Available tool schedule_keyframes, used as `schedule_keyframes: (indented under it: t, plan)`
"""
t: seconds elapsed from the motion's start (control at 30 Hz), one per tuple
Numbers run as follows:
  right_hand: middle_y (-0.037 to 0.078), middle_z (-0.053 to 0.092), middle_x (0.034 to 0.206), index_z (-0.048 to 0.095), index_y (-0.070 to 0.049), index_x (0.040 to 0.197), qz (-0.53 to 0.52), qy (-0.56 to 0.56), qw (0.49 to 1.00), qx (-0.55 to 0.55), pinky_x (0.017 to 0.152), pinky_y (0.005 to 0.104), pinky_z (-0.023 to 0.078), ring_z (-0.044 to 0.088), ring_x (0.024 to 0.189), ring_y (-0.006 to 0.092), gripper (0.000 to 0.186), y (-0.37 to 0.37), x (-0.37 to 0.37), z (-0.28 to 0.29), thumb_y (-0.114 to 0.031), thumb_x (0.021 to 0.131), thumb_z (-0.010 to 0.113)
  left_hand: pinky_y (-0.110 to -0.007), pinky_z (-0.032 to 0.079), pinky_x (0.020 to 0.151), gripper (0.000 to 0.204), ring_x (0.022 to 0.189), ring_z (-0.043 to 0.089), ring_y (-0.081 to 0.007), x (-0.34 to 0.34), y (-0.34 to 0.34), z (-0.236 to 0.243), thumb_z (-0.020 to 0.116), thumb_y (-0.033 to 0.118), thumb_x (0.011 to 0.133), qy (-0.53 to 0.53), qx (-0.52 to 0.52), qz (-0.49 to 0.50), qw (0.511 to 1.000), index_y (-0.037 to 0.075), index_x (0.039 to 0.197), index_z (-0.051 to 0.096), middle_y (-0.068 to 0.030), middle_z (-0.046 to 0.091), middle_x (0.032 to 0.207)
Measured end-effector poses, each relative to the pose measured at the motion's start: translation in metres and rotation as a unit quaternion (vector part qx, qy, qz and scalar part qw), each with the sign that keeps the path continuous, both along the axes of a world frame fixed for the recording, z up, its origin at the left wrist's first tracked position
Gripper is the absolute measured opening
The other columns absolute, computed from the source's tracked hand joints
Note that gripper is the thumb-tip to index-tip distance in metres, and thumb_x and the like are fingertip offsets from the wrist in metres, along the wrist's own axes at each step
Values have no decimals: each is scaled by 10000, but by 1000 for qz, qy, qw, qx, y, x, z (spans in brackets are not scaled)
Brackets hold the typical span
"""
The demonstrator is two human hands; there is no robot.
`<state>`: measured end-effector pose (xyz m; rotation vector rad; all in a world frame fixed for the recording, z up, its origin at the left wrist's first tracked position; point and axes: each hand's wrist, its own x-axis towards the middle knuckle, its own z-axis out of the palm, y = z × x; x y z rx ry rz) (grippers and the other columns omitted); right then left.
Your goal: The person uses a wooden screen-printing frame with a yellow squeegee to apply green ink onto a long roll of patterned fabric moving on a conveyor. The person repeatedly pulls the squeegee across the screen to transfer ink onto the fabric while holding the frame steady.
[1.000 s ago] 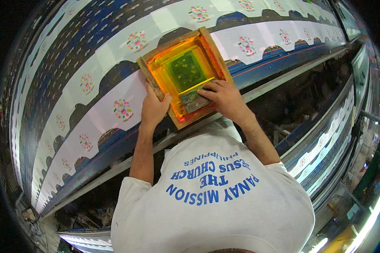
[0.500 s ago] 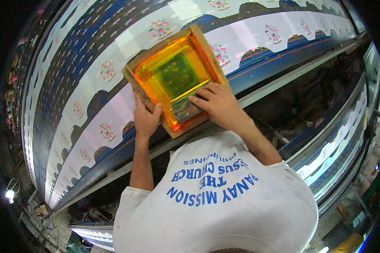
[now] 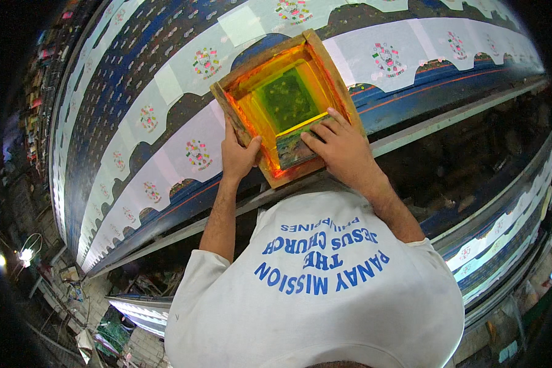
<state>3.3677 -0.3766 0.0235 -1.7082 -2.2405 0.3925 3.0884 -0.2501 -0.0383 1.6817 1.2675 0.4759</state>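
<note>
A square wooden screen frame point(image 3: 228, 103), stained bright yellow and orange inside around a dark green middle, lies tilted over white cut pieces point(image 3: 176, 144) printed with small colourful motifs. My left hand point(image 3: 239, 153) grips the frame's left side, thumb bent over the rim. My right hand point(image 3: 340, 147) is on a dark, yellow-edged squeegee point(image 3: 291, 153) in the lower part of the frame, fingertips pressed over it. The squeegee's right end is hidden under my fingers.
The long blue printing table point(image 3: 429, 83) curves across the view, with rows of white pieces and a metal rail point(image 3: 405, 138) along its near edge. Another table point(image 3: 490, 242) with white pieces stands at the right. A lit lamp point(image 3: 26, 256) and clutter are at the lower left.
Since half a second ago, the frame, squeegee and both hands have moved right and slightly up in view, and the table has shifted with the camera. Both hands kept their grips.
</note>
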Motion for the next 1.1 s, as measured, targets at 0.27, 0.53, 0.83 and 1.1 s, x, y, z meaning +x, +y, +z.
schedule_keyframes:
  t: [0.27, 0.53, 0.83, 1.1]
  plan:
    - [135, 721, 1222, 748, -66, 1301, 17, 17, 1000, 5, 1121, 443, 532, 669, 1245, 338, 357, 2, 4, 0, -161, 969, 659, -387, 605, 1036, 1003, 1204, 753, -267, -5, -1, -7, 778, 92, 926, -28, -2, 9, 1000, -91, 1714, 184, -240, 714, 1395]
    - [105, 678, 1366, 708, -100, 1398, 9, 24, 998, -60, 1119, 470, 531, 618, 1318, 324, 569, 0, 6, 26, -11, 840, 774, -433, 650, 858, 1029, 994, 821, -359, -4, -2, -5, 782, 219, 924, 64, 14, -7, 998, -123, 1693, 190, -270, 801, 1135]
    - [105, 691, 1343, 719, -121, 1397, -14, 36, 999, 3, 1108, 483, 520, 631, 1290, 345, 630, 10, -11, -5, 26, 786, 768, -478, 655, 813, 1061, 905, 811, -433, -2, 2, 9, 745, 299, 937, 57, -13, -23, 998, -120, 1699, 136, -281, 807, 1109]
    - [111, 736, 1353, 753, -150, 1398, -6, -2, 1000, -21, 1088, 465, 561, 680, 1247, 347, 533, 122, 7, 5, 10, 889, 746, -510, 659, 865, 1078, 928, 808, -455, 2, 1, 17, 751, 303, 910, 41, -37, -12, 998, -91, 1712, 146, -296, 804, 1047]
